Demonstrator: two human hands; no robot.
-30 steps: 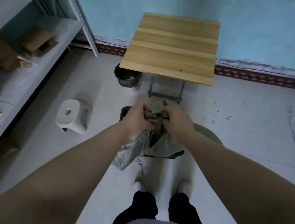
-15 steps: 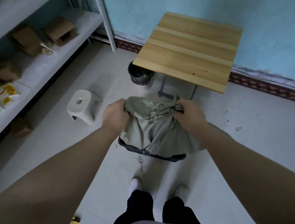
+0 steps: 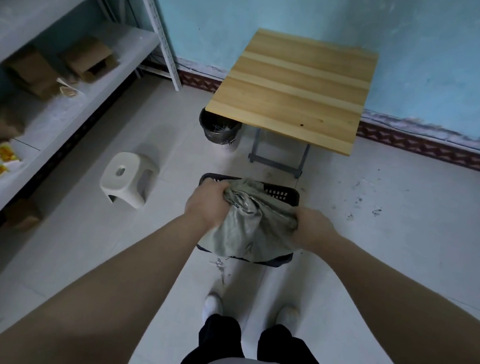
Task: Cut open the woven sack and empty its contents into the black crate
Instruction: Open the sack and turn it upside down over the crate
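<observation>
A grey-green woven sack [image 3: 245,229] hangs crumpled over the black crate [image 3: 282,192], which sits on the floor just in front of my feet. My left hand [image 3: 207,203] grips a bunched corner of the sack at its upper left. My right hand [image 3: 312,227] clutches the sack's right edge. The sack covers most of the crate's inside, so its contents are hidden. Only the crate's slotted far wall and part of its near rim show.
A wooden folding table [image 3: 293,89] stands against the blue wall beyond the crate. A black-lined bin [image 3: 220,127] sits at its left, a small white stool [image 3: 127,180] further left. Metal shelving [image 3: 54,86] with cardboard boxes runs along the left side.
My hands spread apart with the sack stretched between them, then dropped lower over the crate. The left hand now bunches its corner tighter. The camera view shifted, bringing the shelving closer.
</observation>
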